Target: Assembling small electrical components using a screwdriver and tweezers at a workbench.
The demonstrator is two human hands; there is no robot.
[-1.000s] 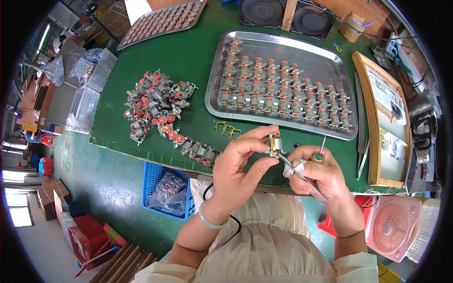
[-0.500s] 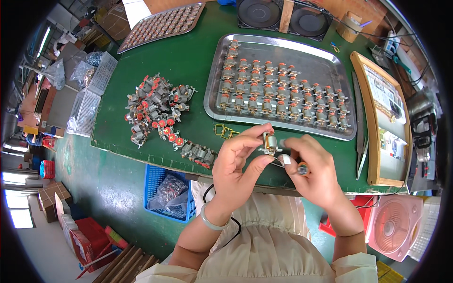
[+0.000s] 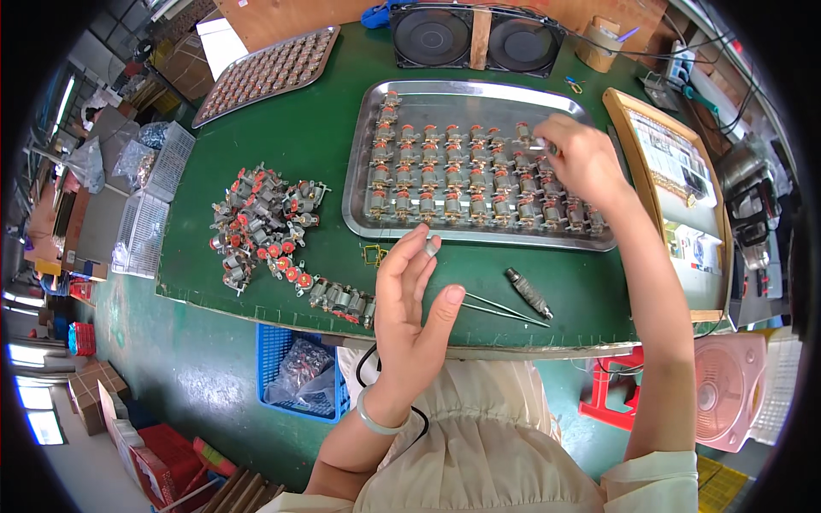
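My right hand (image 3: 585, 162) is over the metal tray (image 3: 363, 224), its fingers bent together. Just left of its fingertips is a small cylindrical metal part (image 3: 523, 131); whether they grip it I cannot tell. Rows of similar parts with red ends (image 3: 452, 181) stand upright in the tray. My left hand (image 3: 409, 308) is raised before the tray's front edge, fingers stretched and thumb apart, holding nothing. Between it and the table's right side lie tweezers (image 3: 505, 311) and a short grey knurled handle (image 3: 528, 292).
A loose pile of the metal parts (image 3: 261, 218) sits to the left, trailing a line toward my left hand. Yellow frames (image 3: 374, 255) lie near the tray. Another filled tray (image 3: 269, 73), two black fans (image 3: 434, 36) and a wood-framed board (image 3: 684, 179) border the green table.
My right hand has let go of the tool and moved up and right over the tray. The left hand has opened and no longer holds the metal part. Tweezers and handle now lie on the table.
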